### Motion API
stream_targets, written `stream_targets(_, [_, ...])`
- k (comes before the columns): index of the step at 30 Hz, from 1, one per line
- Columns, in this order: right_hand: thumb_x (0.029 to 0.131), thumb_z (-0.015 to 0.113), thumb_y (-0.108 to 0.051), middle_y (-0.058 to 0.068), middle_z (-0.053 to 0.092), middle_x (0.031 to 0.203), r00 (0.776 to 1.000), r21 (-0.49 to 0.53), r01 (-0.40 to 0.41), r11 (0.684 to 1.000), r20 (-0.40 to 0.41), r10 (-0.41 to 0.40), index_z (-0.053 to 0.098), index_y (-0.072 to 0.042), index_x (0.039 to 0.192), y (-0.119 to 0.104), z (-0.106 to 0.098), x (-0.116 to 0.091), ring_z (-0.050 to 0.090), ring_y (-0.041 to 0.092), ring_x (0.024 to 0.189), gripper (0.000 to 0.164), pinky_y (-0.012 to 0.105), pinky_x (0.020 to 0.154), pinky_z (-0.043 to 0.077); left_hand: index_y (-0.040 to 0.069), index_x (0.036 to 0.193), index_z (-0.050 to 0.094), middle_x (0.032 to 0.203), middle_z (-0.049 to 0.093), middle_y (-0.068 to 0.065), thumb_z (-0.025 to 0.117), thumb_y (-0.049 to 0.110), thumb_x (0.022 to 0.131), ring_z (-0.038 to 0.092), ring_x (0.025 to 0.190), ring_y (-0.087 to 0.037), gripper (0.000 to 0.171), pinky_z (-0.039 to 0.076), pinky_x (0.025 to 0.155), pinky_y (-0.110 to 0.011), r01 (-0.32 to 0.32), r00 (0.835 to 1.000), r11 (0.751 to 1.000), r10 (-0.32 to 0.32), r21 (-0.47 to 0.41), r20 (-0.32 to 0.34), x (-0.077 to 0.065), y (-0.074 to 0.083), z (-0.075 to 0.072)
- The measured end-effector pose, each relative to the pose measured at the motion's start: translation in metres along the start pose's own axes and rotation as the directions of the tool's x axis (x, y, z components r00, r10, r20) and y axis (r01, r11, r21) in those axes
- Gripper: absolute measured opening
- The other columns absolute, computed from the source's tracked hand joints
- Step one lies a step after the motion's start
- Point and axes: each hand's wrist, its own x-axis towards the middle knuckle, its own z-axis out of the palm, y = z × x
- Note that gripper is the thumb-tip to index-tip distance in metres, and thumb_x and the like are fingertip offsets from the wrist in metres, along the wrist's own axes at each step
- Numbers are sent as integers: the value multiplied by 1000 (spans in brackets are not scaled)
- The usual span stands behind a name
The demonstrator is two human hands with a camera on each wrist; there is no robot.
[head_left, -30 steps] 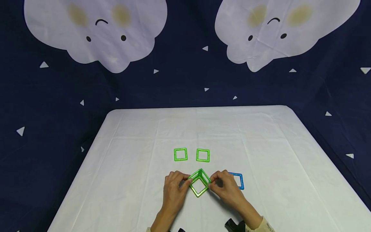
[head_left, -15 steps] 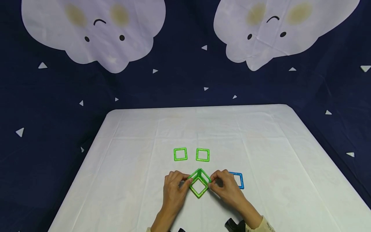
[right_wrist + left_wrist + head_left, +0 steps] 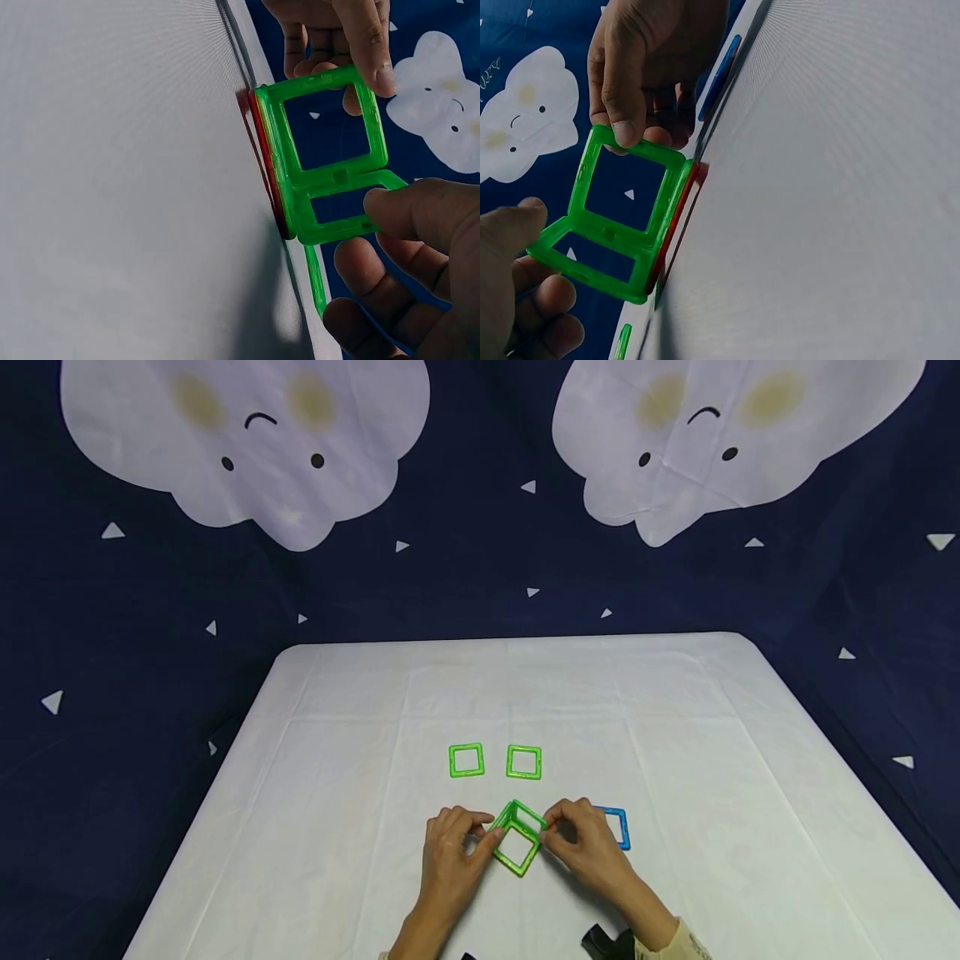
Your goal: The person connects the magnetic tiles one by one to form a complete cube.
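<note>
As the joined green frames (image 3: 609,234) stand on the white table (image 3: 375,693), we count 3 squares — 1 flat, 2 upright and meeting at a corner — set toward the near edge, about midway between the left and right edges. Over on one side, the left hand (image 3: 452,860) pinches 1 upright between thumb and index finger; opposite, the right hand (image 3: 588,839) pinches the other upright by its outer side, thumb and forefinger narrow. This looks like the squaring-up step, walls being lined up on their base! What's called for next, I'd judge, is a light, even hold — push too hard and that corner could pop apart. Out toward the far edge lie a loose green square (image 3: 467,773) and a 2nd green square (image 3: 524,777), well apart from the build. On the table's right side, a blue square (image 3: 626,831) peeks from behind the right hand, partly hidden.
</note>
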Motion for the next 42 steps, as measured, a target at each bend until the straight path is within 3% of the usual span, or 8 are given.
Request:
stream_targets(14, [70, 79, -8, -24, 55, 71, 1000, -18, 16, 1000, 3, -16, 62, -28, 81, 4, -2, 5, 47, 4, 72, 28, 28, 75, 33, 15, 83, 71, 70, 58, 10, 73, 15, 80, 50, 70, -4, 4, 34, 71, -22, -7, 1000, 999, 6, -49, -19, 8, 0, -4])
stream_targets(26, [73, 77, -9, -22, 58, 74, 999, -15, 6, 1000, 45, -6, 63, -24, 83, 6, -6, 13, 47, 3, 73, 23, 31, 77, 33, 16, 83, 74, 70, 62, 8, 74, 14, 79, 53, 68, -6, 4, 36, 68, -23, 49, 990, 995, -36, -90, 139, 34, 1, -8])
stream_targets(34, [74, 77, -11, -21, 59, 74, 997, -5, -14, 1000, 71, 14, 64, -24, 85, 5, -7, 19, 49, 6, 74, 21, 33, 80, 33, 17, 87, 75, 73, 63, 11, 71, 22, 83, 52, 70, -5, 7, 35, 69, -22, 169, 957, 976, -128, -140, 261, 43, 1, -5])
stream_targets(42, [75, 77, -12, -20, 60, 76, 997, -9, 2, 1000, 83, -1, 64, -23, 85, 5, -7, 23, 48, 2, 75, 20, 33, 79, 33, 17, 85, 75, 73, 64, 9, 72, 19, 82, 53, 71, -5, 5, 40, 70, -23, 184, 948, 965, -124, -185, 293, 44, -2, -1])
